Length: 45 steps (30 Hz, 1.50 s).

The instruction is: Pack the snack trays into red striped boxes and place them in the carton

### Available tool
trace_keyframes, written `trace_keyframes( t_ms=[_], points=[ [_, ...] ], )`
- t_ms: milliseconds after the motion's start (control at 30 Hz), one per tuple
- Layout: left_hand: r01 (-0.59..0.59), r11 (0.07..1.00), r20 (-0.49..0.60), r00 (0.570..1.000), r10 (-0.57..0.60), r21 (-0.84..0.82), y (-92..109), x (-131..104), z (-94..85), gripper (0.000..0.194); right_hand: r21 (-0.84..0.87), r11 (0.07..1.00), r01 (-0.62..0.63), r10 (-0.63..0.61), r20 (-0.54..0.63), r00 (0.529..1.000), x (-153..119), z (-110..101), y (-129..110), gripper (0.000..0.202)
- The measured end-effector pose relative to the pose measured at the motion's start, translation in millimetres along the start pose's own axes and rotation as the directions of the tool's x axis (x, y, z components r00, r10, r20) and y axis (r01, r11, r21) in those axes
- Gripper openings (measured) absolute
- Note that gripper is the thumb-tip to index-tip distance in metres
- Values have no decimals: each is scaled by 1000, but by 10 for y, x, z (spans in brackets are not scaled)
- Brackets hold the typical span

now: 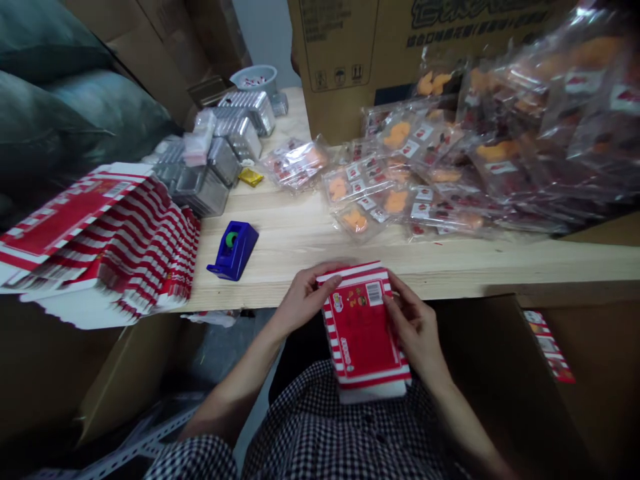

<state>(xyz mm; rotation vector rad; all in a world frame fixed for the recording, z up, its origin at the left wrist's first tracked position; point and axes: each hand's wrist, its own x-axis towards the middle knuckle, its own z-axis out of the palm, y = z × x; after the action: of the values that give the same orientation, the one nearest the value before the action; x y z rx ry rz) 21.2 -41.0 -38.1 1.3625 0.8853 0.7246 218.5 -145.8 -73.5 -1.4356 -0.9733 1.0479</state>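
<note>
A flat, crisp-edged card box is gripped by both hands, left hand on its far left corner, right hand round the right edge, pretty much at the bench's front lip and above the checked shirt. Smooth wood grain can be seen between the blue plastic dispenser and the crinkly clear pouches. The box's long axis is pointed away from the shirt, tipped slightly left, barcode end farthest.

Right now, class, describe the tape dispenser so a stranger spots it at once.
Find the wooden table, then the striped cartons piled at its left. The tape dispenser sits just right of them. Its blue body and green centre stand out from their red and white.
</note>
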Motion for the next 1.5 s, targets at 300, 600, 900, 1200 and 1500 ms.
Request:
trace_keyframes(
  t_ms=[300,600,900,1200,1500],
  points=[
    [-187,982,-287,940,182,11,96,30,623,34,-749,594,293,-435,7,901,346,203,-120,141],
    [-35,999,-160,987,28,-41,119,-49,376,23,-717,570,401,-453,133,881,136,286,-21,129],
    [-14,1000,-180,984,10,-21,143,104,287,14,-722,549,421,-423,195,885,89,332,1,132],
    [-57,977,-156,984,90,208,194,92,253,29,-713,561,420,-420,192,887,59,346,65,129],
    [-59,965,-203,973,113,254,35,103,288,22,-728,555,402,-412,179,893,18,400,0,124]
  ],
)
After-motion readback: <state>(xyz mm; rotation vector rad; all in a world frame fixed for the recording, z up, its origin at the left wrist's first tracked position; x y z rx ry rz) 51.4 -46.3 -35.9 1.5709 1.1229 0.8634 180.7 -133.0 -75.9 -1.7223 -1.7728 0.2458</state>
